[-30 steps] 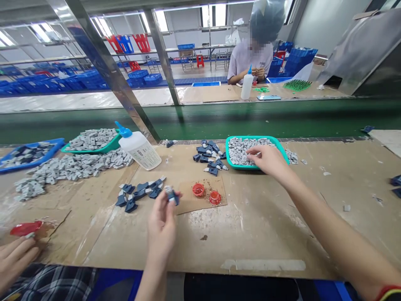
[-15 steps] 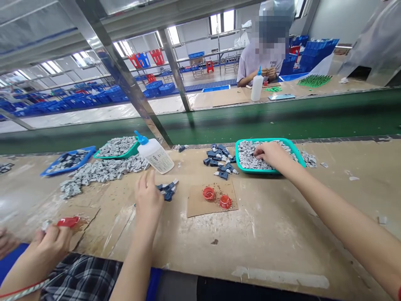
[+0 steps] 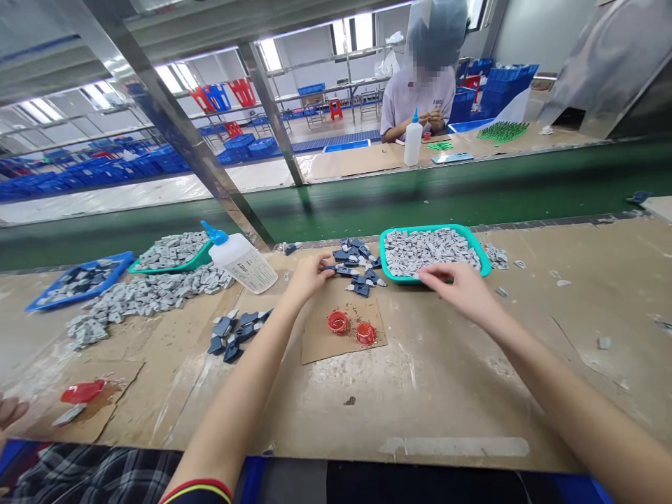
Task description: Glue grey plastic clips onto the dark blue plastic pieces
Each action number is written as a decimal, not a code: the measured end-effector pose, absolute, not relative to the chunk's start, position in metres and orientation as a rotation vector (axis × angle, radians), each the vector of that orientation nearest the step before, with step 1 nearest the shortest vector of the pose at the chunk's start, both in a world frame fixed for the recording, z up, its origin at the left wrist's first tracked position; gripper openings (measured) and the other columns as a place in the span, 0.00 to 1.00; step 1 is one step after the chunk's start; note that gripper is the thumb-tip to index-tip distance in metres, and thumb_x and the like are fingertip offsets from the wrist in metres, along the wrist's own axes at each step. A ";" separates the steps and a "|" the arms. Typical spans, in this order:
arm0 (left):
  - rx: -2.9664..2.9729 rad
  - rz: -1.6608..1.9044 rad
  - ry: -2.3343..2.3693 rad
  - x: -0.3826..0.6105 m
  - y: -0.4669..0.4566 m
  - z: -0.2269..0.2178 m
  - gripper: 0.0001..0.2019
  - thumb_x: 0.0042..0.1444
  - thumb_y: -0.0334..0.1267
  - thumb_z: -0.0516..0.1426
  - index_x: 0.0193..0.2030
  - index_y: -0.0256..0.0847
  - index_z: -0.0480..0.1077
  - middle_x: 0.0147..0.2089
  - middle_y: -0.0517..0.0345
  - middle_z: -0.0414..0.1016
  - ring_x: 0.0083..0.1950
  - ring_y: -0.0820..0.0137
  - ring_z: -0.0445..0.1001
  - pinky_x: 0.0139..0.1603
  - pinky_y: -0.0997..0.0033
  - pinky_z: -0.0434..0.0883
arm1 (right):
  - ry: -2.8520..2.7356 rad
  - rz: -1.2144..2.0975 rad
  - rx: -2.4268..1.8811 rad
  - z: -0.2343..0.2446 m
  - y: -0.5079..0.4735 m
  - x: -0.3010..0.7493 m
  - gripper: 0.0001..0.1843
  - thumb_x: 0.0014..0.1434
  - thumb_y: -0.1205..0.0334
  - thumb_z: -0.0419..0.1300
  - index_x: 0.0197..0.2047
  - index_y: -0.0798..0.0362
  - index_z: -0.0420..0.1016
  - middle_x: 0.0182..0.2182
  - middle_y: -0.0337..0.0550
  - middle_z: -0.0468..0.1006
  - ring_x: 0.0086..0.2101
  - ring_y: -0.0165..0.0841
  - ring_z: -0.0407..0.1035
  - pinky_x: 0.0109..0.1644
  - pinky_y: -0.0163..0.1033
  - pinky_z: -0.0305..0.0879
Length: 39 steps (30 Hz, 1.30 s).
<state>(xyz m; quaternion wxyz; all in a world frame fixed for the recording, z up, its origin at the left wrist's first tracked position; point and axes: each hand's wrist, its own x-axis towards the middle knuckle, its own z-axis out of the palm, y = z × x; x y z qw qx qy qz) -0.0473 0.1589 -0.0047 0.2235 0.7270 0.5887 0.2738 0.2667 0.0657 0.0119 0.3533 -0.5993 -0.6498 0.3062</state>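
My left hand [image 3: 311, 277] is at the left edge of a pile of dark blue and light grey plastic pieces [image 3: 360, 288], its fingertips closed on one dark blue piece [image 3: 330, 270]. At the front rim of the green tray [image 3: 486, 269], my right hand [image 3: 456, 285] pinches what looks like a small grey plastic piece [image 3: 416, 275], mostly hidden by the fingertips. Many such grey pieces [image 3: 430, 248] fill that tray. Between my hands, two red cups [image 3: 337, 322] with shiny liquid sit on a cardboard piece [image 3: 321, 347]. More dark blue pieces [image 3: 231, 336] lie left of my left forearm.
A white squeeze bottle with a blue cap [image 3: 244, 263] leans beside heaped grey pieces [image 3: 152, 288]. Further left are another green tray [image 3: 195, 262] and a blue tray [image 3: 126, 262]. A neighbour's hand [image 3: 10, 411] shows at the left edge. Across the green belt [image 3: 346, 203] sits a co-worker [image 3: 417, 98].
My left hand has moved right, from the nearer dark blue pieces to the pile by the tray. My right hand has drawn back to the tray's front rim. A neighbour's hand has left the red dish.
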 end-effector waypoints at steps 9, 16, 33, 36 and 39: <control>1.522 1.040 1.540 -0.081 0.077 0.013 0.18 0.59 0.43 0.53 0.49 0.35 0.75 0.50 0.42 0.77 0.51 0.56 0.76 0.56 0.54 0.70 | -1.214 1.544 -1.278 -0.013 0.008 0.202 0.21 0.52 0.45 0.65 0.34 0.56 0.80 0.27 0.46 0.79 0.28 0.34 0.72 0.28 0.36 0.69; 0.736 1.331 1.207 -0.079 -0.009 0.033 0.13 0.55 0.38 0.61 0.46 0.37 0.76 0.55 0.47 0.75 0.53 0.65 0.76 0.53 0.73 0.73 | -1.191 1.529 -1.365 -0.017 -0.002 0.222 0.21 0.56 0.47 0.62 0.44 0.56 0.79 0.34 0.48 0.81 0.34 0.35 0.73 0.39 0.40 0.69; 0.774 1.155 1.286 -0.050 -0.065 0.014 0.13 0.51 0.36 0.65 0.44 0.43 0.71 0.47 0.55 0.79 0.55 0.66 0.74 0.50 0.79 0.71 | -1.639 0.710 -1.851 -0.036 -0.014 0.247 0.13 0.57 0.52 0.60 0.41 0.50 0.79 0.40 0.45 0.78 0.32 0.37 0.72 0.37 0.41 0.66; 0.787 1.201 1.259 -0.048 -0.063 0.010 0.14 0.49 0.35 0.67 0.41 0.43 0.69 0.40 0.58 0.80 0.48 0.68 0.78 0.45 0.79 0.72 | -1.617 0.740 -1.843 -0.033 -0.013 0.242 0.11 0.58 0.53 0.60 0.34 0.50 0.79 0.37 0.44 0.79 0.31 0.37 0.72 0.38 0.42 0.64; 0.769 1.259 1.283 -0.046 -0.061 0.006 0.16 0.46 0.34 0.68 0.41 0.41 0.70 0.37 0.57 0.80 0.43 0.69 0.79 0.42 0.79 0.73 | -1.461 0.930 -1.741 -0.025 -0.013 0.225 0.12 0.57 0.52 0.61 0.32 0.51 0.78 0.34 0.45 0.81 0.33 0.38 0.73 0.38 0.42 0.65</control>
